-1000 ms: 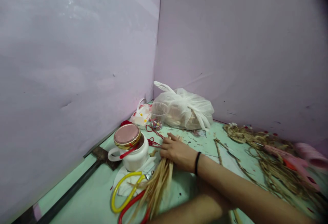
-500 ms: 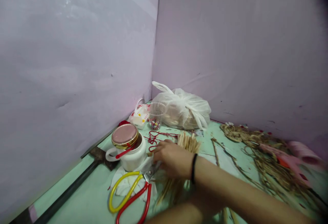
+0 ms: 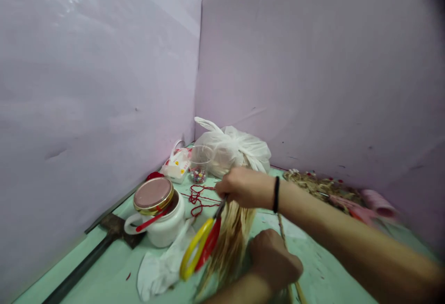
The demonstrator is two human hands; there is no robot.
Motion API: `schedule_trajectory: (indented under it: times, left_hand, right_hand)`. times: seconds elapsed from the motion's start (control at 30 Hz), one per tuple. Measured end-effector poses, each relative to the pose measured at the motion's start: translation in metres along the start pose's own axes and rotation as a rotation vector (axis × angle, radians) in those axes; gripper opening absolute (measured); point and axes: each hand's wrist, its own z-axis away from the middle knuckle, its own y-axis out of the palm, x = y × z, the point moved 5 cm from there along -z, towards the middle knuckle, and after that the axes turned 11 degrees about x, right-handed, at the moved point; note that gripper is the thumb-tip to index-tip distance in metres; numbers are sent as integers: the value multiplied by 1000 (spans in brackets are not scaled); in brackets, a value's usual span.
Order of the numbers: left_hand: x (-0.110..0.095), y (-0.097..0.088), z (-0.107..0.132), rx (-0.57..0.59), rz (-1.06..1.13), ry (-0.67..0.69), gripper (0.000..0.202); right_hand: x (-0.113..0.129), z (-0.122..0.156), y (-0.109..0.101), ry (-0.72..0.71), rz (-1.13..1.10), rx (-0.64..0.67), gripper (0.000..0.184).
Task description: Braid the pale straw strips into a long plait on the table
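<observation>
My right hand [image 3: 239,186], a black band at its wrist, is closed on scissors [image 3: 200,248] near the blade end. Their yellow and red handles hang down to the left, tilted above the table. Just beneath this hand lies a bundle of straw-coloured fibre strips [image 3: 233,234], spreading toward me; its upper end is partly hidden by the hand. My left hand [image 3: 274,257] is curled shut at the right side of the bundle. Its fingertips are turned away, so what they hold cannot be seen. Red yarn [image 3: 198,202] lies tangled beyond the scissors.
At left are a white mug [image 3: 165,223] with a pink-topped lid [image 3: 153,194], a dark-handled hammer-like tool [image 3: 88,257] and crumpled white material [image 3: 156,271]. Behind stand a bead cup [image 3: 200,167] and a white plastic bag [image 3: 239,148]. Pink spool [image 3: 378,203] and fibre coils [image 3: 309,183] lie right.
My right hand has lifted the scissors off the table by their blade end and moved them up. My left hand has come into view from under the right arm. The camera view has shifted.
</observation>
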Motion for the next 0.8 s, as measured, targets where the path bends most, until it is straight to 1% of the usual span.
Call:
schedule_trajectory:
  times: [0.07, 0.13, 0.17, 0.23, 0.3, 0.37, 0.4, 0.47, 0.53, 0.6, 0.7, 0.8]
  left_hand:
    - [0, 0, -4, -29, -63, -58, 29]
    - [1, 0, -5, -43, -101, -117, 30]
    - [0, -1, -5, -47, -109, -131, 30]
    - [-3, -4, -3, -71, -131, -120, 28]
    - [-5, -7, -1, -78, -156, -113, 26]
    - [-5, -7, 0, -81, -172, -113, 25]
    - [-5, -7, 0, -86, -177, -113, 24]
    - [-4, -6, -2, -97, -189, -112, 23]
    - [-2, -4, -5, -115, -197, -107, 21]
    - [-1, -3, -8, -126, -202, -109, 21]
    - [0, -2, -11, -111, -201, -116, 20]
    - [0, -2, -10, -105, -199, -112, 21]
  right_hand:
    - [-35, 28, -15, 116, -56, -36, 17]
    - [-82, 64, -22, 325, -140, -79, 12]
    - [-106, 83, -20, 426, -187, -78, 9]
    - [-152, 120, -6, 597, -288, -25, 10]
    - [-192, 151, 13, 739, -322, 29, 9]
    - [-223, 173, 37, 888, -331, 72, 12]
    - [-235, 179, 49, 938, -359, 87, 13]
    - [-251, 185, 73, 1001, -456, 87, 17]
    - [-261, 182, 92, 997, -529, 61, 20]
    - [-268, 174, 106, 982, -524, 70, 22]
    - [-274, 159, 115, 962, -481, 68, 22]
    - [-277, 147, 111, 941, -414, 48, 25]
